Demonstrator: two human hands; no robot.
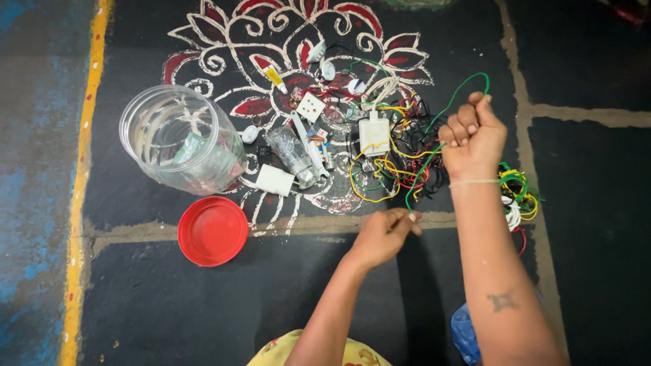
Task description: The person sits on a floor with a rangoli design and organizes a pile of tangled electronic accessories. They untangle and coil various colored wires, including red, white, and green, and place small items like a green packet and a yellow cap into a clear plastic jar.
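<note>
Head view: right hand (472, 139) and left hand (385, 234) each pinch the green wire (434, 146), stretching it clear of the tangle (400, 163) between them.

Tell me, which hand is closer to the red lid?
Left. The left hand is just right of the red lid; the right hand is farther right and higher, holding a green wire.

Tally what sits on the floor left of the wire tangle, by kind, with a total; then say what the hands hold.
Clear plastic jar, lying on its side: 1
Red lid: 1
Small clear bottle: 1
White square switch plates: 2, the other at
Yellow-capped tube: 1
Total: 6
Left hand and right hand each pinch one green wire.
</note>
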